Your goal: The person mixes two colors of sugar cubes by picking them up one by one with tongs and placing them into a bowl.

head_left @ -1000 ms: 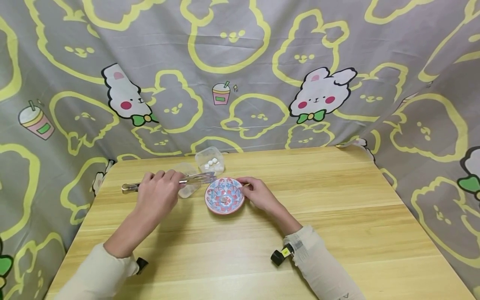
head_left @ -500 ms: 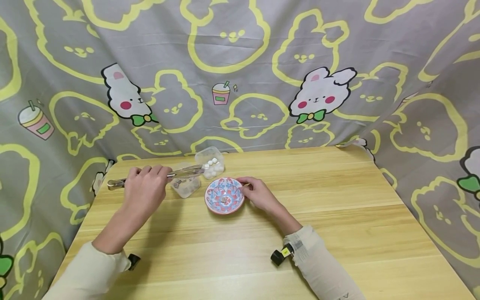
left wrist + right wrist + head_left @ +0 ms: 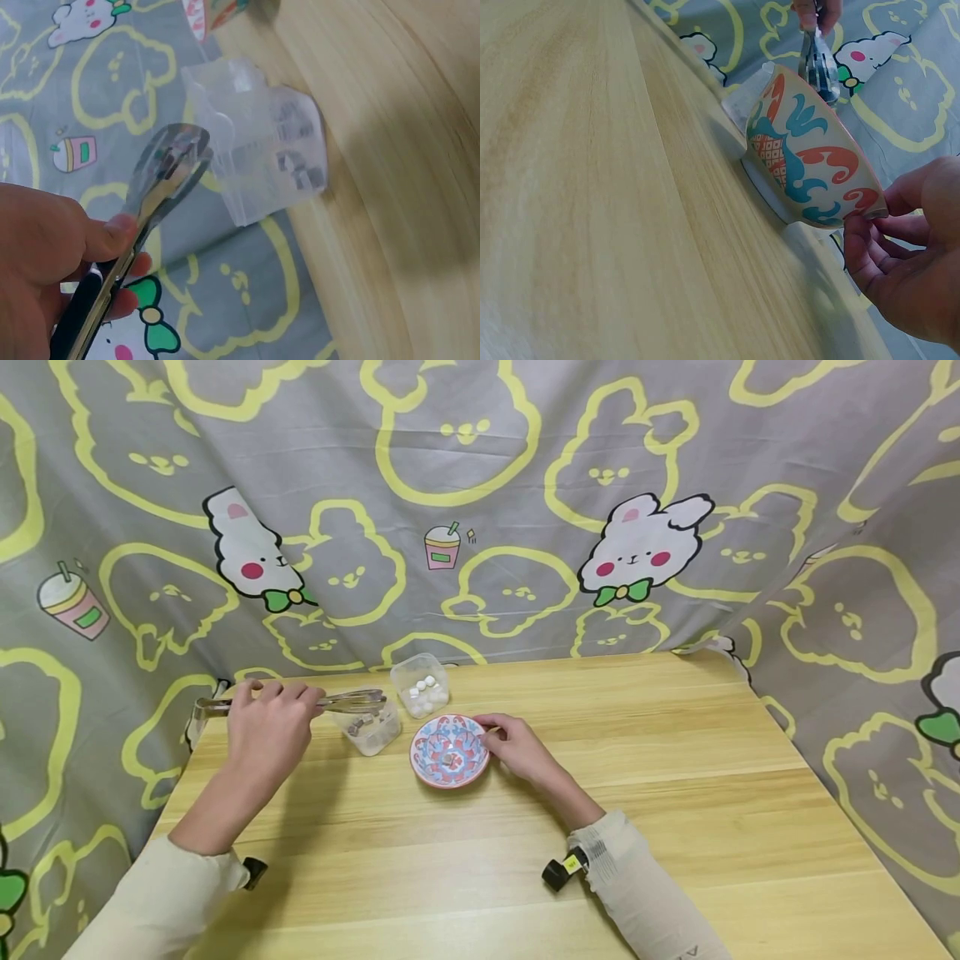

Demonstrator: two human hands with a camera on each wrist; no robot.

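The left hand (image 3: 268, 727) clamps its fingers round one pair of shiny metal tongs (image 3: 358, 700), their tips just over the nearer tub (image 3: 373, 746). Two squarish, translucent plastic tubs stand near the back edge: this one holds brown pieces (image 3: 363, 725), the farther tub (image 3: 405, 672) white ones, too heaped to count. One round, patterned bowl (image 3: 450, 737) sits beside them on the smooth wooden bench (image 3: 690, 777), the right hand (image 3: 517, 748) pinching its rim. Bench surface stretches wide beyond that hand.
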